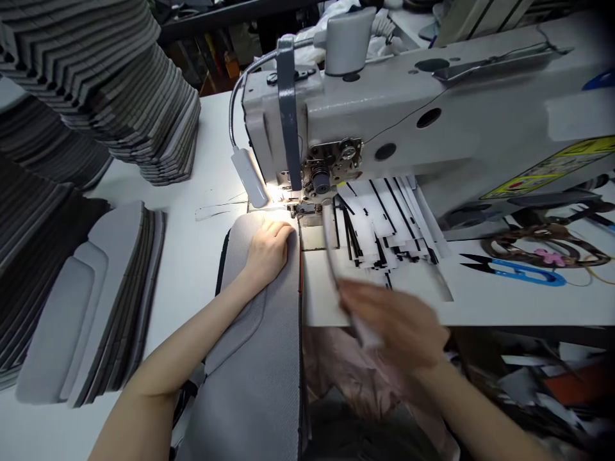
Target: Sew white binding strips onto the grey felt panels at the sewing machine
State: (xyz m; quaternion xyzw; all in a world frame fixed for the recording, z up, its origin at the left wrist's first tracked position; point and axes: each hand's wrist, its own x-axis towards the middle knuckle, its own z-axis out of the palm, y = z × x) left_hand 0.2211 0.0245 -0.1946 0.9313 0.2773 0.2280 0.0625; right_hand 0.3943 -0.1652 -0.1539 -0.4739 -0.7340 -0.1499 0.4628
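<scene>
The left hand lies palm down, fingers together and unclenched, on a gray panel reaching under the sewing machine. The blurred right hand closes around a thin strip. Cut strips lie beyond, blue snips farther right, stacked panels left.

Panel: long grey textile panel beneath the left hand; fine-grained, with a thin orange-red line along one edge.
Stack: curved textile pieces left of that hand; light and dark grey layers.
Strips: flat white strips beyond the right hand; narrow black bands.
Snips: slender blue-handled snips right of that hand; black blades.
</scene>
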